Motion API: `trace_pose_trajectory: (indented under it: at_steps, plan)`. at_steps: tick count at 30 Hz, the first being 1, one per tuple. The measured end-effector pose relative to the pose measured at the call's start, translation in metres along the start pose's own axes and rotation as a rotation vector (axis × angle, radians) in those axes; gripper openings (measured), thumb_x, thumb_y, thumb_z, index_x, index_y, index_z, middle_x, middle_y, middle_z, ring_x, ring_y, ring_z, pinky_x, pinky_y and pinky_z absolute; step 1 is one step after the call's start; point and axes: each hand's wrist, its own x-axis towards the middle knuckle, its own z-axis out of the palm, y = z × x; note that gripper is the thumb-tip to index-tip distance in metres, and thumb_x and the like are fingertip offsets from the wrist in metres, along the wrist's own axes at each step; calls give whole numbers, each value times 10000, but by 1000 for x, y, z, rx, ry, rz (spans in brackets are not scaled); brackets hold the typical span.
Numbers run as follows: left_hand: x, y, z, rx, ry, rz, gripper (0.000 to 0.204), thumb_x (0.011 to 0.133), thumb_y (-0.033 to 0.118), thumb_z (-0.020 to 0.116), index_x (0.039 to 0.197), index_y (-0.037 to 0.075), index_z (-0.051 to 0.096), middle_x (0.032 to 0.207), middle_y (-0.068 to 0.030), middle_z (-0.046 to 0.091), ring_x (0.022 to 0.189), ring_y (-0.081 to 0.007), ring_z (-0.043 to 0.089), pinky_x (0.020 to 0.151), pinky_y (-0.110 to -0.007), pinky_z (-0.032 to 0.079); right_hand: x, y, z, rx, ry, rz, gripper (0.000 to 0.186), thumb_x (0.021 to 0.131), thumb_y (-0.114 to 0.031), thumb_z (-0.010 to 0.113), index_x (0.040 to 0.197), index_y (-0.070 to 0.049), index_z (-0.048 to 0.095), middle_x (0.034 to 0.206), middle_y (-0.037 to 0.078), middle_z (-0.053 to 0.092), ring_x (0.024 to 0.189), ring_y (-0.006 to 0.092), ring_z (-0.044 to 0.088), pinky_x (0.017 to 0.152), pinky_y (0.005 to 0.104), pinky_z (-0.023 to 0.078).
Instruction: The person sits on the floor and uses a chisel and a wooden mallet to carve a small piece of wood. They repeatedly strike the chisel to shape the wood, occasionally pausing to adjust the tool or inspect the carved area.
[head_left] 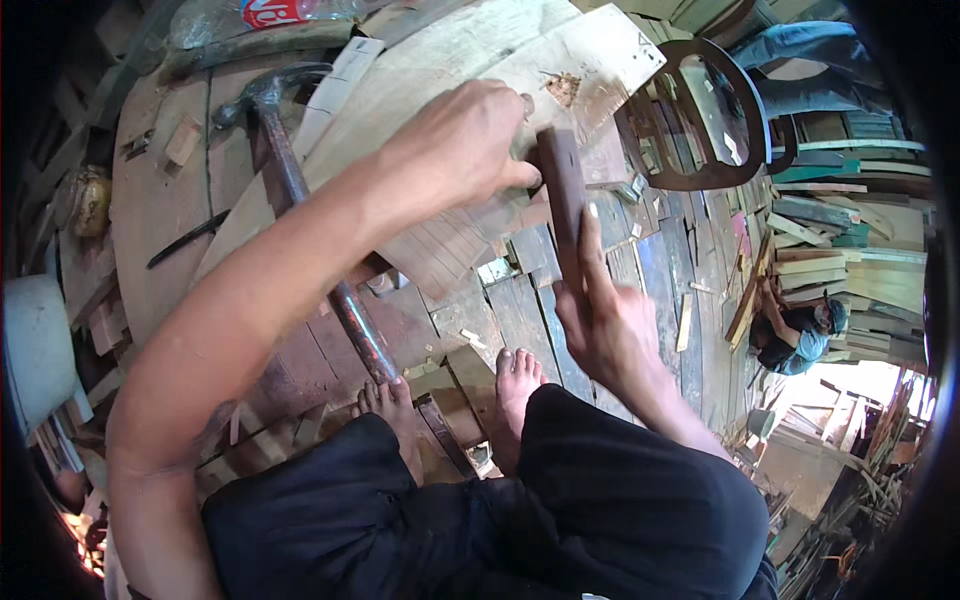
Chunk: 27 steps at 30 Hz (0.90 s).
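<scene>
My left hand [478,135] is closed over a pale wooden board [600,60], its thumb pointing right. What its curled fingers hold, if anything, is hidden beneath them. In my right hand [612,335] is a dark brown wooden bar [562,190], tilted with its far end just right of my left thumb. My right index finger lies along the bar. A small heap of wood shavings [562,88] sits on the board beyond my left hand. Left of the board lies a claw hammer [325,265], its handle partly hidden under my left forearm.
A dark curved wooden frame [712,182] stands at the far right. Beyond it are stacked planks [850,270] and a crouching person [795,335]; another person's jean-clad legs [815,65] show top right. Plank flooring [520,325] carries wood scraps. A plastic bottle [205,22] lies top left.
</scene>
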Motion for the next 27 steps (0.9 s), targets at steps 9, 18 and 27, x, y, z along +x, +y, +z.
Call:
trace_pose_trajectory:
  at_steps: [9,18,27]
  plan:
    - [4,11,-3,-30,61,121,487,755,308,863,846,-106,624,934,-271,635,928,-434,636,869,-496,518,-13,-5,-17,-53,-38,85,859,945,-155,663,1655,-65,189,696,249,674,583,434,680,551,505,523]
    - [2,9,-1,-42,11,37,494,771,310,871,821,-104,605,947,-274,631,896,-432,633,845,-486,518,-22,5,-7,-10,16,22,835,937,-173,655,1629,-10,218,597,213,627,523,420,639,512,516,507]
    - [5,13,-7,-40,-29,-9,504,775,315,866,842,-113,609,916,-271,628,876,-431,630,831,-488,516,-14,3,-13,-49,21,40,832,920,-172,681,1625,-42,260,614,196,640,514,396,640,518,503,518]
